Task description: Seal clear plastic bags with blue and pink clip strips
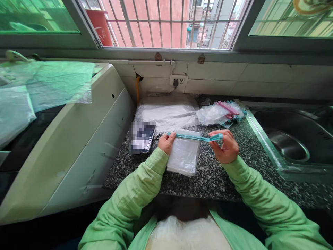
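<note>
A long turquoise bag sealing clip (191, 137) lies across the top of a clear, folded plastic bag (183, 156). My left hand (167, 143) pinches the clip's left end together with the bag's upper left corner. At the other end, my right hand (225, 146) grips the clip's wider tip between thumb and fingers, to the right of the bag. The bag hangs or rests just above the granite counter; which of these I cannot tell. Most of the clip between my hands is in plain sight.
A phone (145, 137) lies left of my left hand. Behind are a stack of clear plastic sheets (166, 109) and a pile of bags with pink and turquoise clips (225, 111). A steel sink (288, 142) is at right, a pale appliance (99, 139) at left.
</note>
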A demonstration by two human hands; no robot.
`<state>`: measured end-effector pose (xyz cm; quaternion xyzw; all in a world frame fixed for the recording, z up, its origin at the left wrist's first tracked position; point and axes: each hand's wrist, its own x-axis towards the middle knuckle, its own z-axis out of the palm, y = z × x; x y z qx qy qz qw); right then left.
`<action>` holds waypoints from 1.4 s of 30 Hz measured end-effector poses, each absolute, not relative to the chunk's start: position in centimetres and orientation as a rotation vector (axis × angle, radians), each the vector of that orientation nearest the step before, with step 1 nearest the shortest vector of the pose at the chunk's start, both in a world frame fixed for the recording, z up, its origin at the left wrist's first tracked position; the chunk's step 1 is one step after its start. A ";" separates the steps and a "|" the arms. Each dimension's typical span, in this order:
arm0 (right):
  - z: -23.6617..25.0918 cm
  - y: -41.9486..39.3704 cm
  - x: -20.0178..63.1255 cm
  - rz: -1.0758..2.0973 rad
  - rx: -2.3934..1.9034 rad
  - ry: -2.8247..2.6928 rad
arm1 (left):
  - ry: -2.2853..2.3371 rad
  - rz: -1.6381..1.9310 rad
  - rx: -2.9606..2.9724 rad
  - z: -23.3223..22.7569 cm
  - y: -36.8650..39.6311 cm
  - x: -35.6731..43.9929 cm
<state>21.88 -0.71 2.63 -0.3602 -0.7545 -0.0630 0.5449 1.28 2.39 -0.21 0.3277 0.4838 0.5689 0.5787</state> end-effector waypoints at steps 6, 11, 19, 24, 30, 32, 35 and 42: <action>2.3 -0.5 22.4 0.062 -0.797 -1.682 | 1.096 1.356 0.712 -0.6 2.8 0.9; 2.3 -0.4 22.5 0.132 -0.787 -1.643 | 1.085 1.379 0.680 -0.3 2.7 0.9; 2.5 -0.5 22.2 0.226 -0.724 -1.561 | 1.053 1.388 0.656 0.1 2.7 0.9; 2.4 -0.4 22.5 0.201 -0.797 -1.586 | 1.076 1.381 0.657 0.2 2.6 0.9; 1.3 0.6 23.0 0.185 -0.840 -1.741 | 1.065 1.381 0.672 0.3 2.4 1.0; 1.1 0.9 23.0 0.209 -0.846 -1.800 | 1.069 1.371 0.689 0.4 2.3 1.1; 1.0 1.1 23.0 0.244 -0.892 -1.872 | 1.079 1.353 0.722 0.5 2.2 1.1; 1.0 1.1 23.1 0.213 -0.893 -1.890 | 1.015 1.298 0.729 0.1 2.1 1.3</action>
